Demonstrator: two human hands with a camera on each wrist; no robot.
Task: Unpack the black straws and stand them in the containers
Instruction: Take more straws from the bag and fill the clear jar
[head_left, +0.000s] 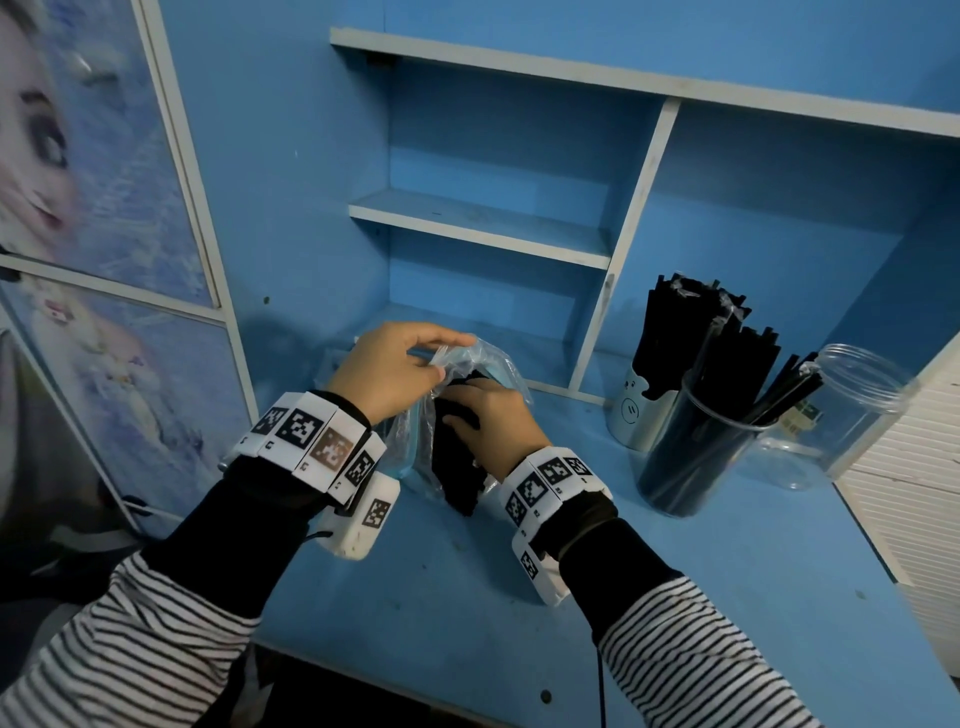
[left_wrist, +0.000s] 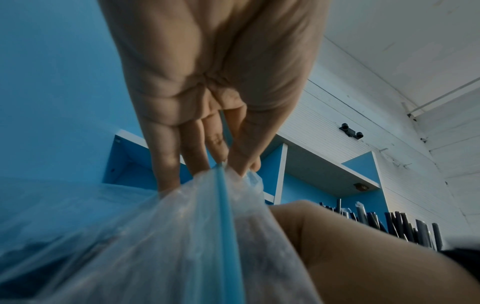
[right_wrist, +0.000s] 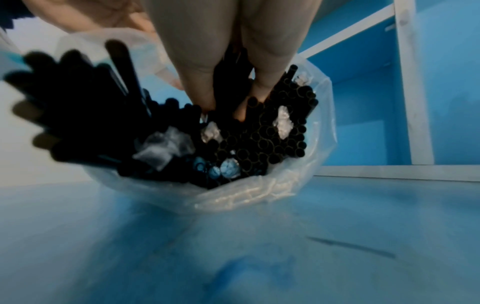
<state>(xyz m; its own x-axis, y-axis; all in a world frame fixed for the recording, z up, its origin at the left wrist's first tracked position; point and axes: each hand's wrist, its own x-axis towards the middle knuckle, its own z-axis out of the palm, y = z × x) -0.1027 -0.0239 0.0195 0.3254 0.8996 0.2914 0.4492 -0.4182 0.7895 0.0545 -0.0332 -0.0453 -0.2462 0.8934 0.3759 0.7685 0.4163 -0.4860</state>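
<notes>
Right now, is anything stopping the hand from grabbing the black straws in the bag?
No. The left hand pinches the plastic bag open, and the right hand already grips the black straws inside.

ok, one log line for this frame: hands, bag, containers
left hand: pinches plastic bag rim | right hand: grips black straws in bag | containers: part filled | clear jar: looks empty

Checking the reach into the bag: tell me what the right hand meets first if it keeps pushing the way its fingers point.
Right hand: more black straws, since its fingers are already among their open ends inside the plastic bag. Depth beyond is unclear.
</notes>
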